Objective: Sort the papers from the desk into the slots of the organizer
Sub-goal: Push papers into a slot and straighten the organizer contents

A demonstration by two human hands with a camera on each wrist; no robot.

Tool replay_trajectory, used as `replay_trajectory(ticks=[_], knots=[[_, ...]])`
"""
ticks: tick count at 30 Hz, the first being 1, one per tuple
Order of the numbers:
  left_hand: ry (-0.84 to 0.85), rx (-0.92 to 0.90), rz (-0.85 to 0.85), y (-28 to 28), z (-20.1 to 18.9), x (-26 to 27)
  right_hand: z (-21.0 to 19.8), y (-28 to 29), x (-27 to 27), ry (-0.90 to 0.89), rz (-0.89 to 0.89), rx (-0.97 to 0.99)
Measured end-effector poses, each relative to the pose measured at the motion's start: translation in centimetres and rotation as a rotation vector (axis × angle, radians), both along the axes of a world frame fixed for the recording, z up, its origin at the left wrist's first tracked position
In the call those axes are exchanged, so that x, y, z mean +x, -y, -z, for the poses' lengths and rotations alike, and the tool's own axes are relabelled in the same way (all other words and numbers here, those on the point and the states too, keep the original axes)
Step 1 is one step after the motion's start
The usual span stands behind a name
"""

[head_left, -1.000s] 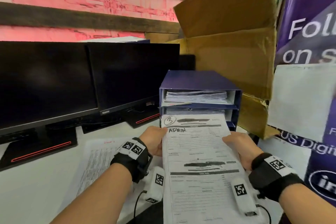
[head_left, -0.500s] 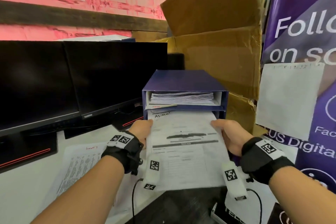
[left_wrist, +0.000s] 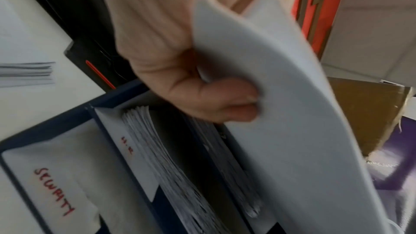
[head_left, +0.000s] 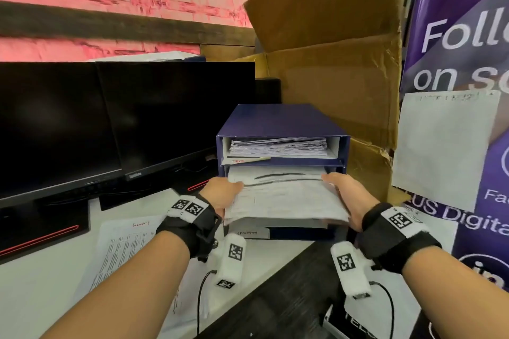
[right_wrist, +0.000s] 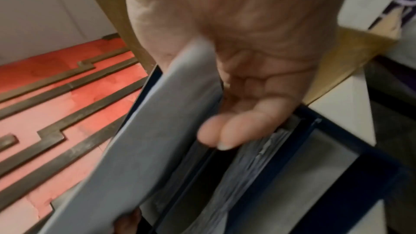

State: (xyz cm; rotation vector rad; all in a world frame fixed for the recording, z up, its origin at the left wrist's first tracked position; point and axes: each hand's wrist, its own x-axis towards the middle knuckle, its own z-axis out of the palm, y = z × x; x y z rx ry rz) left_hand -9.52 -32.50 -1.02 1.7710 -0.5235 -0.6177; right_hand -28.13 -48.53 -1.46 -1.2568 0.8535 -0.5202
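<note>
A blue organizer [head_left: 278,121] with stacked slots stands at the back of the white desk. Its top slot holds a pile of papers [head_left: 278,146]. I hold a printed sheaf of papers [head_left: 283,198] flat in front of it, its far edge inside the slot just below the top one. My left hand [head_left: 224,192] grips the sheaf's left edge; its fingers [left_wrist: 225,102] curl under the sheaf [left_wrist: 281,122]. My right hand [head_left: 341,192] grips the right edge of the sheaf [right_wrist: 153,131], fingers [right_wrist: 225,131] curled below. A lower slot bears a red label [left_wrist: 54,191].
Another printed sheet [head_left: 124,250] lies on the desk under my left forearm. Two dark monitors [head_left: 110,124] stand at the left. A large cardboard box [head_left: 330,63] rises behind and right of the organizer. A purple banner [head_left: 462,91] fills the right side.
Both hands have moved forward toward the organizer. The sheaf, first wholly outside with its header showing, now has its far part inside the slot.
</note>
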Motion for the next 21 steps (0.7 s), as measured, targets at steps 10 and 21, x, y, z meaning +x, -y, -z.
replay_trajectory(ticks=[10, 21], knots=[[-0.233, 0.008, 0.051, 0.3, -0.3, -0.7, 1.2, 0.3, 0.5, 0.149, 0.169, 0.096], [-0.211, -0.215, 0.018, 0.8, -0.4, -1.2, 0.6, -1.0, 2.0, 0.457, 0.231, 0.155]])
